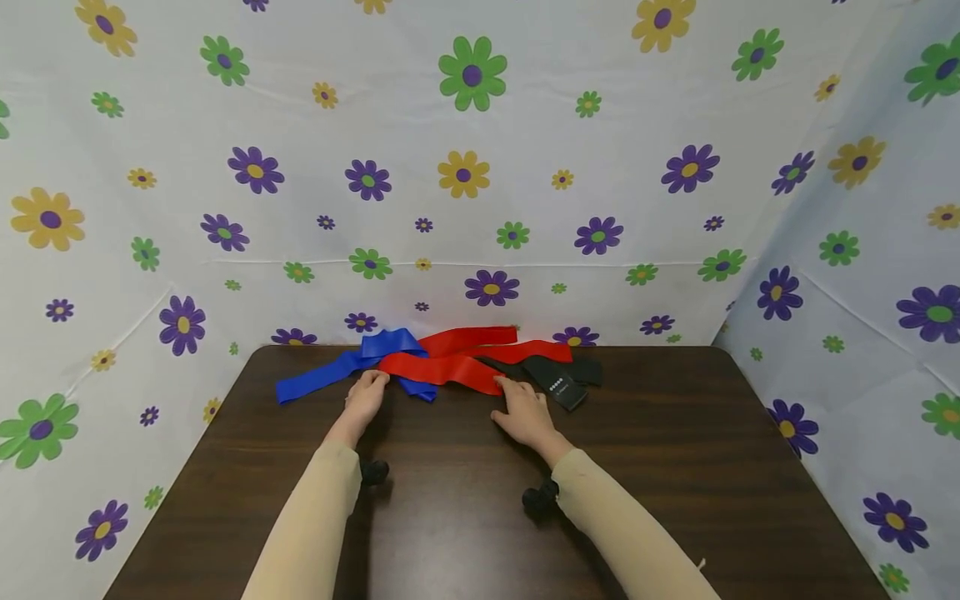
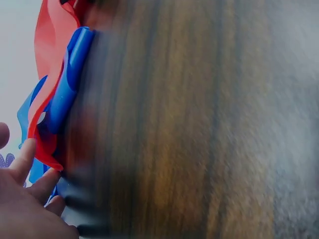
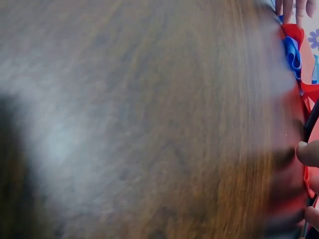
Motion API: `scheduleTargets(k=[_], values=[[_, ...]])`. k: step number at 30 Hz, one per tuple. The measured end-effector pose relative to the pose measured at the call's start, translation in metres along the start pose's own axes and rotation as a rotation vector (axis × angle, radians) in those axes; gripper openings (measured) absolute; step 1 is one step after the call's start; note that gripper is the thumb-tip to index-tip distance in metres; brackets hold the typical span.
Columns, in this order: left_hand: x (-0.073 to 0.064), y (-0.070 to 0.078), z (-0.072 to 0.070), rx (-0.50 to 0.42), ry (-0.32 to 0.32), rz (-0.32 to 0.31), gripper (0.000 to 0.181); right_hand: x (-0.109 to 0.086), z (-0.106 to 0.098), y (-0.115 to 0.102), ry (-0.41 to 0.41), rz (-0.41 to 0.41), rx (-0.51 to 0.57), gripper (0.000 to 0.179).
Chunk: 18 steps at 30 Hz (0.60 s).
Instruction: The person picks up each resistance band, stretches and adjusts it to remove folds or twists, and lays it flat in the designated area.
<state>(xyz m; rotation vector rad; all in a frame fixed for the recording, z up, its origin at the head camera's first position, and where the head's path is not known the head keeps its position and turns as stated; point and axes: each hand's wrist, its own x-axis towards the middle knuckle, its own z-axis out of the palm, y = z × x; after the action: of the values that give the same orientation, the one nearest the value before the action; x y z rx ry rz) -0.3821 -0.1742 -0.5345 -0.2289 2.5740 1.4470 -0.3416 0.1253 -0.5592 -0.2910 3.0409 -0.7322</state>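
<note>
A red flat stretchy band (image 1: 442, 369) lies across a blue band (image 1: 322, 377) and near a black band (image 1: 551, 377) with white print. My left hand (image 1: 366, 398) touches the red band's left end. Its thumb stands apart from the fingers (image 2: 22, 162) in the left wrist view, where blue folds (image 2: 70, 82) show beyond. At the red band's right end rests my right hand (image 1: 528, 414), fingertips on the band and thumb spread away. Only part of this hand shows in the right wrist view, beside the red band (image 3: 306, 181).
The bands lie along the far edge of a dark wooden table (image 1: 450, 500). More red band (image 1: 472, 337) lies behind the front strip. A white flowered cloth (image 1: 420, 183) hangs behind the table and at its sides. Each wrist wears a black camera mount (image 1: 372, 472).
</note>
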Motion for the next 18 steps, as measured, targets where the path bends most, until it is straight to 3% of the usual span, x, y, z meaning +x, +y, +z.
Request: scheduleTargets(k=[5, 8, 13, 18], values=[[0.0018, 0.0029, 0.0007, -0.191, 0.039, -0.013, 0.041, 0.0031, -0.0001, -0.0032, 0.023, -0.020, -0.031, 0.051], [0.0036, 0.0036, 0.0005, -0.221, 0.007, -0.009, 0.051, 0.0038, 0.0006, -0.0036, 0.027, -0.031, -0.048, 0.043], [0.0054, 0.0034, 0.0017, -0.108, -0.102, -0.014, 0.064, 0.0050, 0.0033, -0.0019, 0.024, 0.001, -0.025, 0.042], [0.0070, 0.0030, 0.0086, 0.013, -0.110, 0.022, 0.061, 0.0050, 0.0034, 0.0020, 0.002, 0.010, 0.005, 0.045]])
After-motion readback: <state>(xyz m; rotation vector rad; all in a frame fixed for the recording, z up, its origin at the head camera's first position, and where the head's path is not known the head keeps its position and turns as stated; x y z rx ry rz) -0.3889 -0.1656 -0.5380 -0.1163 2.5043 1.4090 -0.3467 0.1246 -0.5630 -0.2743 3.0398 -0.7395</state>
